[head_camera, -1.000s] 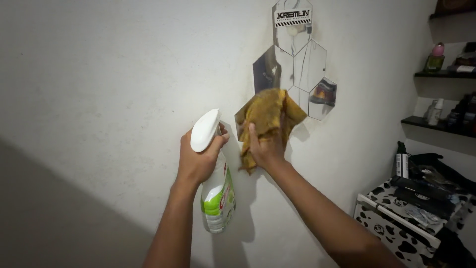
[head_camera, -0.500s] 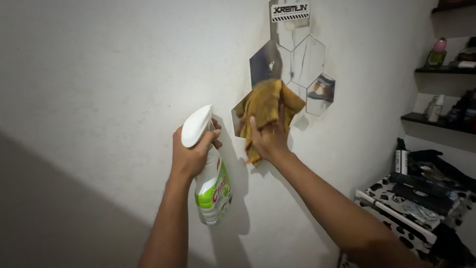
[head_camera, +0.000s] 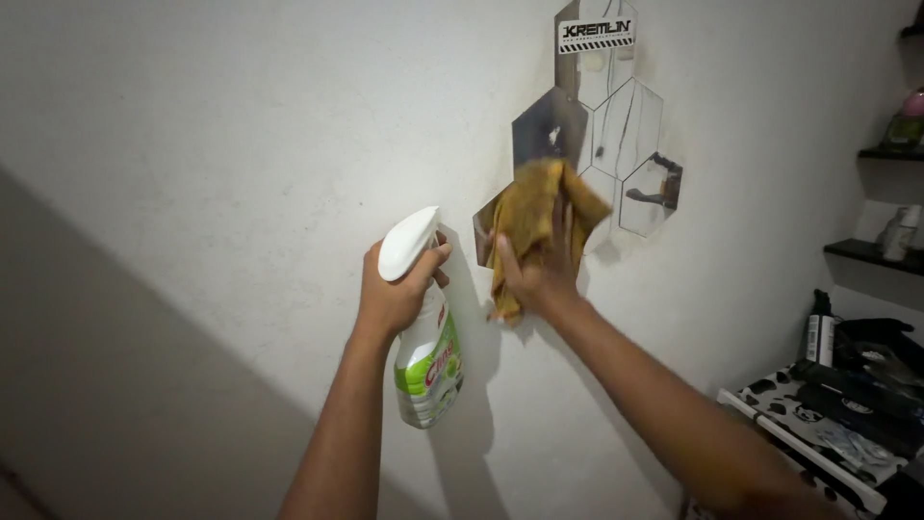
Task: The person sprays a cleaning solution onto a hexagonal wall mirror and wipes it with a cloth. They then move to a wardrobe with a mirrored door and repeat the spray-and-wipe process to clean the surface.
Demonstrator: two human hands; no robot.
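We are pressing a mustard-yellow cloth (head_camera: 539, 226) flat against the lowest hexagonal mirror tiles (head_camera: 616, 125) with our right hand (head_camera: 539, 274), fingers spread over it. Our left hand (head_camera: 395, 294) is gripping a white spray bottle (head_camera: 423, 337), fingers clenched around its neck, beside bare white wall (head_camera: 241, 144) stretching leftward.

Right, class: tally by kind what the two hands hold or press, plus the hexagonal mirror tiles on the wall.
white spray bottle: 1, in the left hand
mustard-yellow cloth: 1, under the right hand
hexagonal mirror tiles: 6, two partly behind the cloth
Total: 8
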